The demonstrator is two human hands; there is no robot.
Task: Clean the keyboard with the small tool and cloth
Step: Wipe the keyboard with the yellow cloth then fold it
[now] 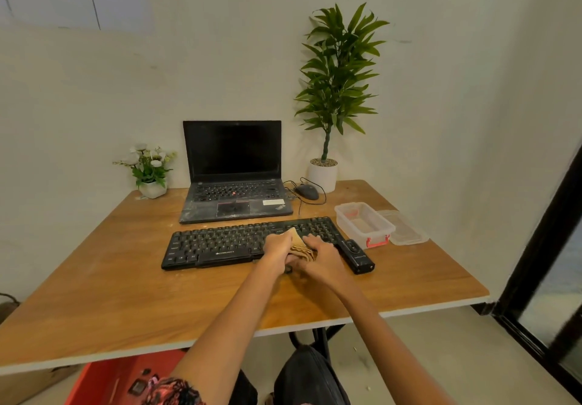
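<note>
**Head view: both hands bunched on the cloth over the keyboard**

Head view findings are recorded as follows. A black keyboard (252,242) is seen lying flat on a wooden table (126,285), just in front of an open laptop (234,174). The left hand (278,247) and the right hand (321,255) are held together over the keyboard's right half, both with fingers curled around a tan cloth (300,247) that is gathered between them. Contact between cloth and keys is likely, though it cannot be confirmed. A small black tool (357,256) is noted at the keyboard's 3 o'clock end, lying on the table and touched by neither hand. A clear plastic box (363,223) with red clips stands at 1 o'clock from the tool, its lid (404,228) set just beside it. A wired mouse (307,191) is placed at the laptop's 3 o'clock, a tall potted plant (333,95) behind it, and a small flower pot (151,168) at the laptop's 9 o'clock.
</note>
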